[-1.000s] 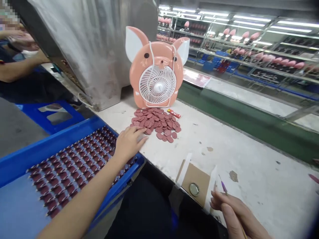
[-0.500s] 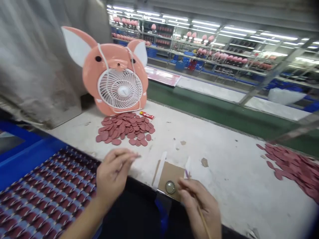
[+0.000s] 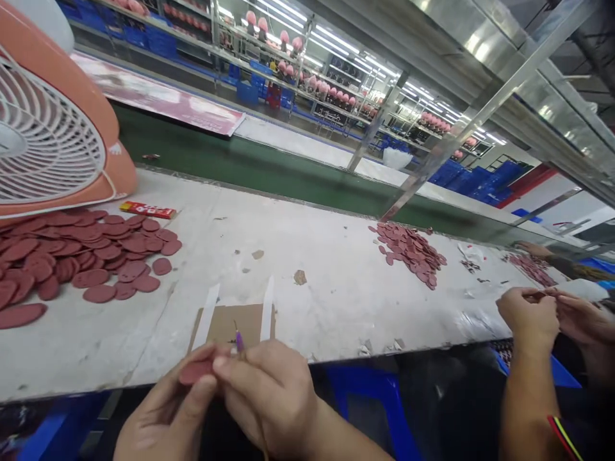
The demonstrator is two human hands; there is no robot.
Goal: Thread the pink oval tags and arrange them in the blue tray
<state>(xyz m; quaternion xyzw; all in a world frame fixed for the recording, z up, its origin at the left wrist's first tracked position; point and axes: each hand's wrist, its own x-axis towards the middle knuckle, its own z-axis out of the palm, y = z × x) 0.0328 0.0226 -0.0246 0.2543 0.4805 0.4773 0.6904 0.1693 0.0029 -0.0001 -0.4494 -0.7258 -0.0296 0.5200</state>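
Observation:
Between the thumb and fingers of my left hand [image 3: 166, 410] is a reddish-brown oval disc [image 3: 195, 372]. My right hand [image 3: 276, 387] is closed around a thin brush [image 3: 239, 340] with a purple section and a fine dark tip pointing up. Both hands meet at the table's front edge, the right fingertips against the disc's right side. Just beyond them lies a cardboard piece [image 3: 233, 320] with white strips along its two sides; its near part is hidden by my hands. A large heap of similar oval discs [image 3: 103, 256] is to the left.
A pink fan [image 3: 113, 125] stands at the left, a red-and-yellow packet [image 3: 148, 210] beside it. Another disc pile [image 3: 408, 250] lies farther right. At the right edge, a co-worker's hands [image 3: 531, 314] are over the table. A green belt [image 3: 288, 182] runs behind.
My view has swung right. My hands, apart before, are now together, with the disc clearly visible in the left. The brush has come from over the cardboard to the disc.

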